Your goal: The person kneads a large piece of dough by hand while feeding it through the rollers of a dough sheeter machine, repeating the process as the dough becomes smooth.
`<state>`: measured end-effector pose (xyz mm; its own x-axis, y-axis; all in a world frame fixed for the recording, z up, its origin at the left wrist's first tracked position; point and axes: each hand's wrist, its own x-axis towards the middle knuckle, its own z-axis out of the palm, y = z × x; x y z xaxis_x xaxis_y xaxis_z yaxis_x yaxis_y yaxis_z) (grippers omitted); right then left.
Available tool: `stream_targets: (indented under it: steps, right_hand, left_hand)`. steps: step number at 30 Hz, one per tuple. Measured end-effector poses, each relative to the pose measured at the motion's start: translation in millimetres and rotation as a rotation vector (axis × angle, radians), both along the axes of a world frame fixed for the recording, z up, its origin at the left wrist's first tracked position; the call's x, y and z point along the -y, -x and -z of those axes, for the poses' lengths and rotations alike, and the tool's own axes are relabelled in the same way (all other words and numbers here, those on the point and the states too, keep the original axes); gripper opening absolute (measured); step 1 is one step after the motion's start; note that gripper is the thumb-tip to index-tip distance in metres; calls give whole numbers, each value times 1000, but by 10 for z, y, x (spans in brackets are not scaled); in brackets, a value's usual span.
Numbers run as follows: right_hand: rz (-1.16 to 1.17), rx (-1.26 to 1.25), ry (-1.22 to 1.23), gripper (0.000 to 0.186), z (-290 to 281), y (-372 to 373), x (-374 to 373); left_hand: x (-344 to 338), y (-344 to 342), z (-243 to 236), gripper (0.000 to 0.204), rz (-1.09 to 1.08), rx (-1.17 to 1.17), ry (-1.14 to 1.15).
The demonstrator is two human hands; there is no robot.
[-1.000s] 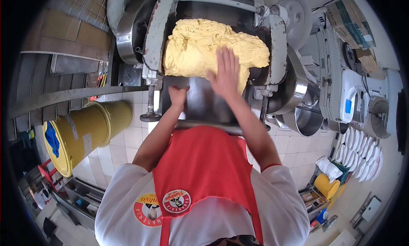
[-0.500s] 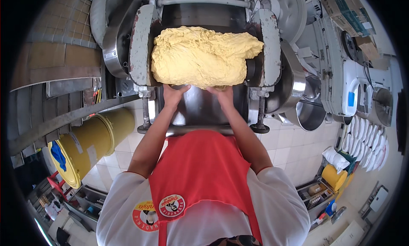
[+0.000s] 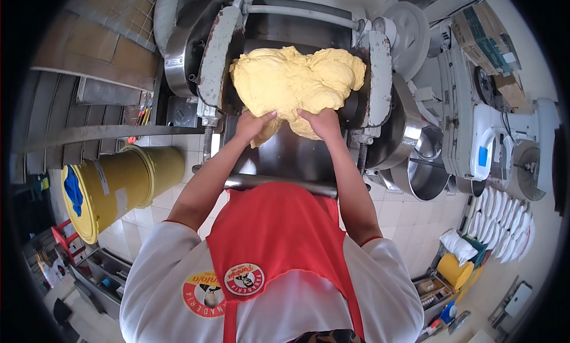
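A large lumpy mass of pale yellow dough (image 3: 294, 76) lies across the rollers of a worn white dough roller machine (image 3: 377, 76), with two folds hanging down over its dark metal front tray (image 3: 279, 165). My left hand (image 3: 254, 123) is closed on the hanging lower left part of the dough, thumb on top and fingers mostly hidden in it. My right hand (image 3: 319, 120) grips the lower right part the same way, its thumb pointing inward toward my left thumb.
Steel mixing bowls (image 3: 404, 138) and a white slicer-like machine (image 3: 487, 135) stand at the right. A yellow barrel (image 3: 124, 189) with a blue cloth is at the lower left, beside stacked metal trays (image 3: 89, 111). Stacked white sacks (image 3: 499, 224) sit at the lower right.
My right hand, earlier flat on the dough, and my left hand have risen from beneath it and now grip its front edge. The dough has changed shape, with folds now hanging toward me.
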<state>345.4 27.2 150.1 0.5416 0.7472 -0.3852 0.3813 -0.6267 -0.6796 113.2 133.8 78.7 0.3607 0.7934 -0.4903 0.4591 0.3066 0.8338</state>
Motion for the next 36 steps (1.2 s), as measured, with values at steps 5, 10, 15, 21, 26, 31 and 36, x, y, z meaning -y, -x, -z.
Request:
stream_targets:
  steps: [5, 10, 15, 21, 26, 31, 36]
  right_hand:
    - [107, 127, -373, 71, -123, 358, 358]
    - [-321, 569, -682, 41, 51, 724, 341]
    - [-232, 912, -760, 24, 153, 371, -362]
    - [-414, 804, -749, 37, -195, -3, -844]
    - [-457, 647, -546, 42, -367, -137, -1188]
    - [-282, 243, -568, 33, -485, -139, -1060]
    - [-205, 570, -798, 24, 5, 571, 265]
  left_hand:
    - [-57, -26, -307, 70, -36, -113, -135]
    - [21, -142, -628, 75, -169, -49, -74]
    - [142, 52, -822, 58, -408, 376, 69]
    - [613, 314, -576, 77, -220, -4, -518]
    - [408, 103, -971, 86, -228, 163, -320]
    - [458, 212, -904, 62, -46, 194, -442]
    - [537, 510, -54, 51, -121, 223, -14]
